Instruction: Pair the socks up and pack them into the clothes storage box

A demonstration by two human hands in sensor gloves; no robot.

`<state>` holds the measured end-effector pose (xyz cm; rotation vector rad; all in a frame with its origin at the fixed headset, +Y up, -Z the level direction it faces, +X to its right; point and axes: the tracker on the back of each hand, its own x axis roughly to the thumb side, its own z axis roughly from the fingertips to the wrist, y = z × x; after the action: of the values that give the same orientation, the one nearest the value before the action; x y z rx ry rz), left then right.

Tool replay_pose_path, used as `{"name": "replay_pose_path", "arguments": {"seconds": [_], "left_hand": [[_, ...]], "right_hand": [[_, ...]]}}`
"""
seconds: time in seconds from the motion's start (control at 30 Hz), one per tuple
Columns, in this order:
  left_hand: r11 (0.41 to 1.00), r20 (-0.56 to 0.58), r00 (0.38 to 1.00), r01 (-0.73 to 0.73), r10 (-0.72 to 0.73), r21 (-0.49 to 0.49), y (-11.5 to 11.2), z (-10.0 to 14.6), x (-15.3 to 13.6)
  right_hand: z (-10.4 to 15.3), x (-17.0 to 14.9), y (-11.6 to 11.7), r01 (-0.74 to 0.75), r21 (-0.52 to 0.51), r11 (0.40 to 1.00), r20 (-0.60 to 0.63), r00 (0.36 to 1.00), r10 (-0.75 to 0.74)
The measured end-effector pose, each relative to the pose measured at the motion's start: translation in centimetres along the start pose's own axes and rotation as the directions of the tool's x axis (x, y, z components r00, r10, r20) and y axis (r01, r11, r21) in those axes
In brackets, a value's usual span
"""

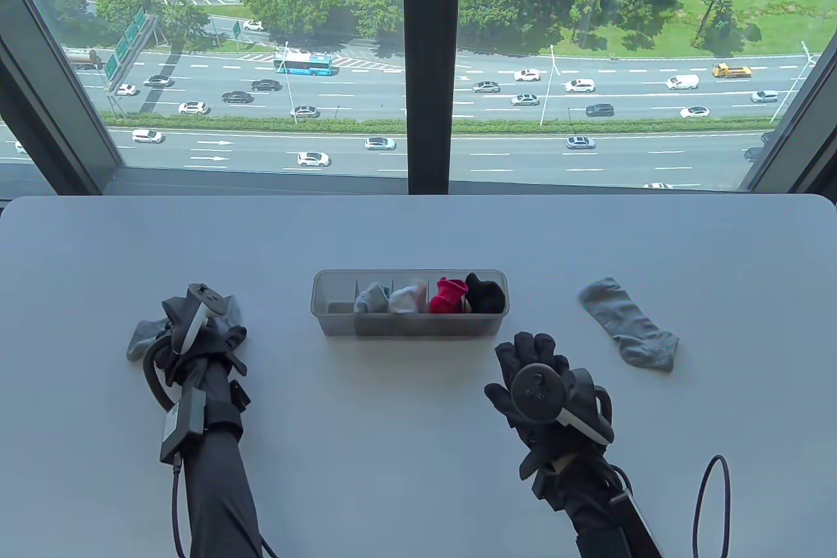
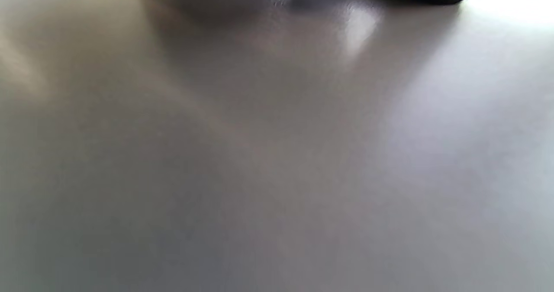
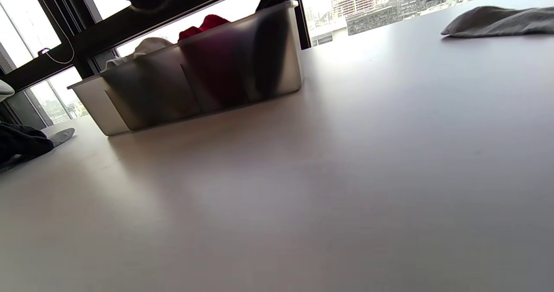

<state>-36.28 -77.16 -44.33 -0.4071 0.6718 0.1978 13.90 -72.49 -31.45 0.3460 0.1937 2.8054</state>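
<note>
White table [image 1: 418,453] carried translucent storage box [image 1: 340,322] at centre; grey, white, red, black sock bundles sat in its compartments. Loose grey sock [image 1: 631,324] lay flat, right of box. Left hand [image 1: 196,335] rested on second grey sock [image 1: 142,337]; grip unclear. Right hand [image 1: 529,375] relaxed, fingers extended, holding nothing.
</note>
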Motion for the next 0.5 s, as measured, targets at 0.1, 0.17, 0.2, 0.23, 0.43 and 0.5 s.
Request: {"name": "replay_pose_path", "arguments": {"seconds": [0.1,0.17,0.2,0.23,0.43,0.5], "left_hand": [[0.993,0.02,0.997,0.077,-0.08,0.092,0.2,1.3,0.4],[0.985,0.064,0.987,0.142,-0.149,0.101,0.5,2.7,0.5],[0.986,0.118,0.985,0.113,-0.127,0.123,0.8,3.6,0.5],[0.995,0.209,0.975,0.052,-0.068,0.081,0.9,4.4,0.6],[0.982,0.533,0.845,-0.134,0.043,0.134,4.1,13.0,1.6],[0.971,0.651,0.752,-0.218,0.103,0.098,4.8,16.0,1.9]], "right_hand": [[0.1,0.4,0.3,-0.003,0.023,1.0,0.022,1.0,0.002],[0.2,0.7,0.4,-0.01,0.033,0.999,0.041,0.999,0.008],[0.2,1.0,0.5,-0.008,0.034,0.999,0.052,0.999,0.006],[0.2,1.3,0.5,-0.002,0.038,0.999,0.068,0.998,-0.001],[0.7,2.7,0.2,0.15,0.063,0.987,0.172,0.972,-0.159],[0.8,3.2,0.1,0.235,0.08,0.969,0.204,0.947,-0.247]]}}
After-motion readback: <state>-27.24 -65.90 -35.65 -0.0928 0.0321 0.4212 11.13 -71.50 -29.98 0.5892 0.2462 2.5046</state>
